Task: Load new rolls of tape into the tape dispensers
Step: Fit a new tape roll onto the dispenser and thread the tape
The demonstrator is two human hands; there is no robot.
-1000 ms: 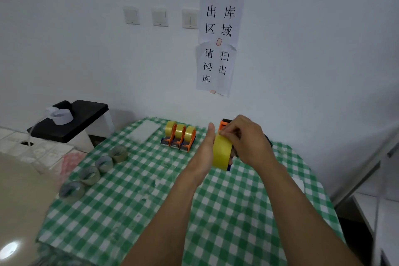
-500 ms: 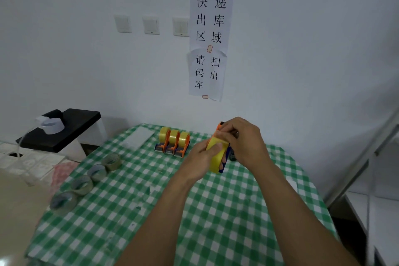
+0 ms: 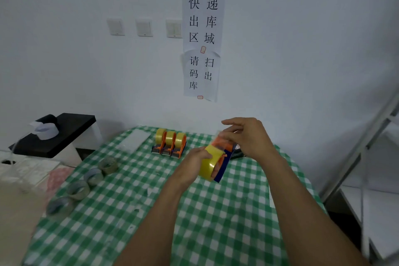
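Task thing: I see the yellow tape roll [image 3: 208,163] sitting against the orange-and-blue dispenser [image 3: 225,148]. Both are held in the air over the tabletop [image 3: 151,211], a little toward 1 o'clock from its middle.
Already loaded: three dispensers [image 3: 170,144] stand side by side at 11 o'clock from the held one, near the far edge.
Risk, loose end: I judge the free end is being led toward the dispenser's front. If it slips, it could snap back onto the roll or stick to itself, and then it has to be picked loose again.
Risk, seating: the roll may not be fully home on its hub. A sideways pull could cock it or work it off.
Risk, grip: the dispenser hangs tilted with nothing under it. If the hold slackens during the pull, it drops onto the cloth.
Left hand [image 3: 194,161] pose: the forearm comes in from 6 o'clock, and the thumb lies over the top of the roll.
Left fingers: wrapped round the roll from its near side, clamped on it.
Right hand [image 3: 248,138] pose: it sits at 1 o'clock from the roll, above the dispenser's orange top, with the wrist bent and the index finger stretched toward 9 o'clock.
Right fingers: blurred, so I cannot tell whether they pinch a strip of tape or are just loosely apart.
Spent cores [image 3: 94,176]: these lie in a line along the tabletop's 9 o'clock edge, well apart from my hands.
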